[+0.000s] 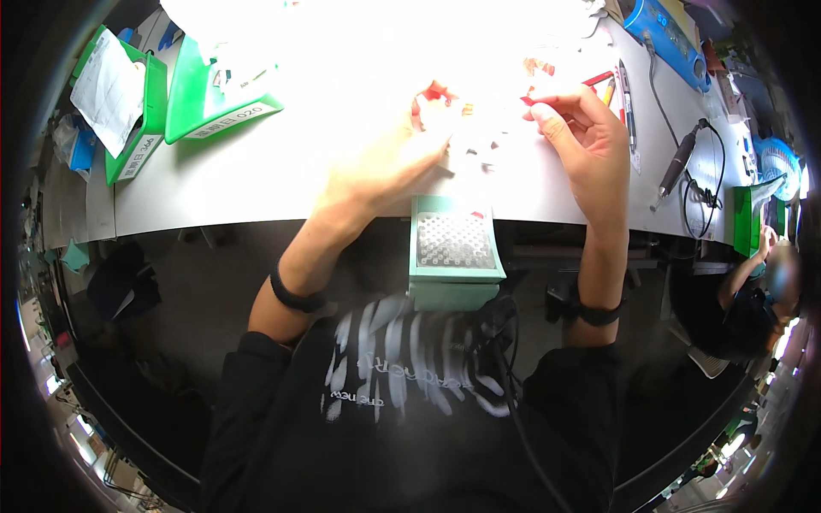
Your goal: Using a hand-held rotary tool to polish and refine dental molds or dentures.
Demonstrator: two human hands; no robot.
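Over the brightly lit white bench, my left hand is closed, its fingers curled together. A small gold-orange piece shows at its fingertips; glare hides its shape and whether it is gripped. To the right, my right hand pinches a small red piece between thumb and forefinger, the other fingers bent. Between the hands, several small dark bits lie on the bench. Just beyond the right fingertips is a cluster of reddish-orange pieces, partly washed out by light.
Green bins with papers stand at left. A pale green tray with a perforated insert juts from the bench's near edge. Pens, a corded handheld tool and a blue box-shaped device lie right. Another person sits far right.
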